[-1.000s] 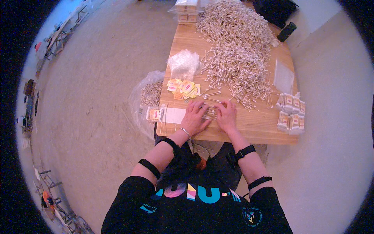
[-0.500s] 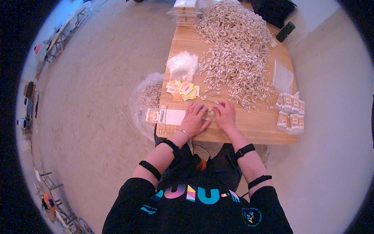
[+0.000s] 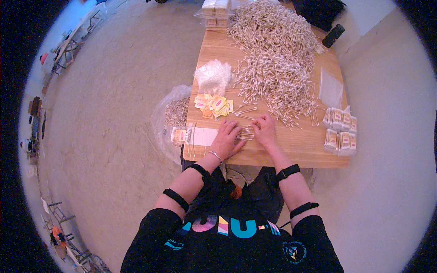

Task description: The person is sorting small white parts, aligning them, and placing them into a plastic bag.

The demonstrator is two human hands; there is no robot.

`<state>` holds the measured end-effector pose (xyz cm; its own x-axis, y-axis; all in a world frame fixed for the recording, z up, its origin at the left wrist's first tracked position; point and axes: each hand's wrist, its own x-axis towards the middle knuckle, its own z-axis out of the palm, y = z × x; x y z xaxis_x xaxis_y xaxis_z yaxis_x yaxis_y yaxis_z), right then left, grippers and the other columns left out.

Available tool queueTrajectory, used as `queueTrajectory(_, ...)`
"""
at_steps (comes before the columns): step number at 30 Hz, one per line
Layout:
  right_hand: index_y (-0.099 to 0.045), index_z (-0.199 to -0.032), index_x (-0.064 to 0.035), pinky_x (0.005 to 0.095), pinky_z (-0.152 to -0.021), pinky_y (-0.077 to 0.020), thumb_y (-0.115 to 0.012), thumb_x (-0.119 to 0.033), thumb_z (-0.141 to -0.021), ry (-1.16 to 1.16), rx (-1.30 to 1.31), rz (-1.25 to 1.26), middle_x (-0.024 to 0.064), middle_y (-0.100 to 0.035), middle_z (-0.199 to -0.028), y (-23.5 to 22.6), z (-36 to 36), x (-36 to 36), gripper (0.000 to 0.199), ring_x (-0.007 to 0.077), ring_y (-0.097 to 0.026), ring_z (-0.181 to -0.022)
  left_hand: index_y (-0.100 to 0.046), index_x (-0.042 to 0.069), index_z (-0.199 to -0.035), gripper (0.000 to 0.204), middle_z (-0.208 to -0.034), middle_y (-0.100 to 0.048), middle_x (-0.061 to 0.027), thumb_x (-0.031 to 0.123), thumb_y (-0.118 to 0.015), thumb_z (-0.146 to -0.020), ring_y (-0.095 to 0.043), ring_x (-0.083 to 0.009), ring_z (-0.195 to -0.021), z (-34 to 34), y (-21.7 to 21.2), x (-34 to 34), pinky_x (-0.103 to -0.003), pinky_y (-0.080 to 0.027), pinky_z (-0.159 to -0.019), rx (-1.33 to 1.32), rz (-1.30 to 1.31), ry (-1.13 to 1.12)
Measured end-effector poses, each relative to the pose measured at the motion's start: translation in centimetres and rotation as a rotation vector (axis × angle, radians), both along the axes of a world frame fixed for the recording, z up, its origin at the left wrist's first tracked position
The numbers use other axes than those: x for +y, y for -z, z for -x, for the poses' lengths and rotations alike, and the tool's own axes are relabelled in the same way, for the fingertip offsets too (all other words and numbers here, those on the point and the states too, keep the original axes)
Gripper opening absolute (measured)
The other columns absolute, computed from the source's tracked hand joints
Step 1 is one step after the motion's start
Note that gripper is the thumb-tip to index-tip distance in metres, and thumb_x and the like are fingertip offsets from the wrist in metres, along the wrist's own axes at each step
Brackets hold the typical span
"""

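Note:
A small row of cotton swabs (image 3: 246,133) lies on the wooden table between my two hands. My left hand (image 3: 227,139) is curled round its left side, with the thumb below and the fingers above. At the right ends of the swabs, my right hand (image 3: 265,131) has its fingers bent together against them; the fingertips are partly hidden. A white card strip (image 3: 205,136) lies just left of my left hand, beside a filled swab pack (image 3: 180,135). A few loose swabs (image 3: 246,111) lie above my hands.
A large heap of cotton swabs (image 3: 277,59) covers the table's far part. Yellow printed cards (image 3: 215,105) and clear plastic bags (image 3: 213,76) lie at left. Filled packs (image 3: 339,132) stand at the right edge, below a flat clear bag (image 3: 331,88). A swab-filled sack (image 3: 176,113) sits beside the table.
My right hand has shifted slightly up and right, and its fingers have drawn closer together. A little more of the swabs shows between my hands. My left hand stays in place.

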<state>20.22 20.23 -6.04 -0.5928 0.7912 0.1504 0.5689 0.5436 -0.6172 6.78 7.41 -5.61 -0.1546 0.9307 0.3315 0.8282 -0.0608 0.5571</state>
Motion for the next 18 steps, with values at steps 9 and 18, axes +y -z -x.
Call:
queueTrajectory(9,-0.061,-0.086,-0.0041,0.0394,-0.078,-0.0432,-0.058,-0.007,-0.076,0.146,-0.067,-0.069,0.0126,-0.054,-0.086,0.2,-1.1,0.5,0.011,0.0313,-0.052,-0.088,-0.05,0.003,-0.112,0.049,-0.116,-0.048,-0.0143,0.028,-0.068,-0.074,-0.043,-0.0309,-0.114,0.0,0.0,0.1,-0.045,-0.027,-0.106,-0.004,-0.002,0.012)
queueTrajectory(18,-0.052,-0.106,-0.0014,0.0406,-0.096,-0.035,-0.05,-0.005,-0.08,0.184,0.224,0.052,0.0186,-0.046,-0.118,1.4,-1.6,-2.2,0.027,0.0343,-0.045,-0.111,-0.049,0.003,-0.116,0.051,-0.116,-0.052,-0.0137,0.025,-0.068,-0.074,-0.045,-0.0299,-0.114,0.0,-0.2,0.0,-0.041,-0.03,-0.105,-0.062,0.01,0.023)
